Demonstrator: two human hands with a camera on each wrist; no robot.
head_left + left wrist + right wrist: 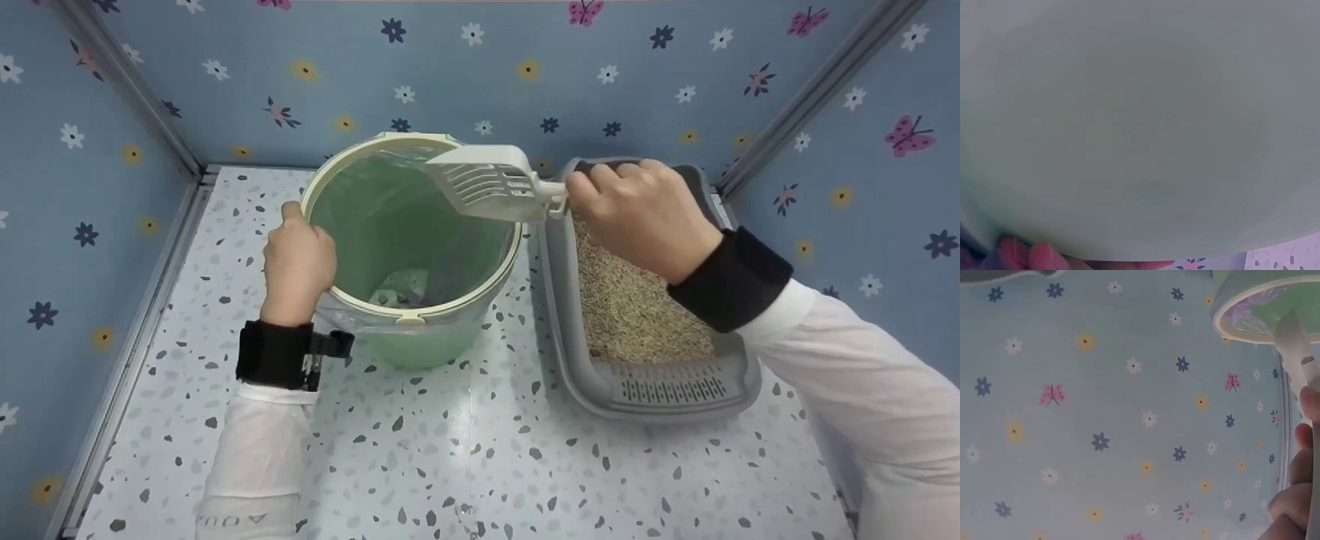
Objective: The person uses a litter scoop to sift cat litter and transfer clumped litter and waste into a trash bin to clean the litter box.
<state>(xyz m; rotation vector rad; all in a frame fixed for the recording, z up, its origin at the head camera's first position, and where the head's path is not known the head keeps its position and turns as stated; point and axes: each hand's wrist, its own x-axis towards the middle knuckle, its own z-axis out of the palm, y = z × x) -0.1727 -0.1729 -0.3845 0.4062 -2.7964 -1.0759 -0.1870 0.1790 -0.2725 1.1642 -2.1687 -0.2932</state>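
In the head view, my right hand grips the handle of a pale litter scoop. The slotted scoop is tilted over the mouth of a green bin, with no litter visible on it. My left hand holds the bin's cream rim at the left side. A clear liner bag lines the bin, and some clumped waste lies at its bottom. The bin's wall fills most of the left wrist view, with fingertips below it. The right wrist view catches the scoop at the bin's opening.
A grey litter box filled with tan litter stands right of the bin, partly under my right forearm. Blue flowered walls close in the back and both sides. The floor is white with grey speckles.
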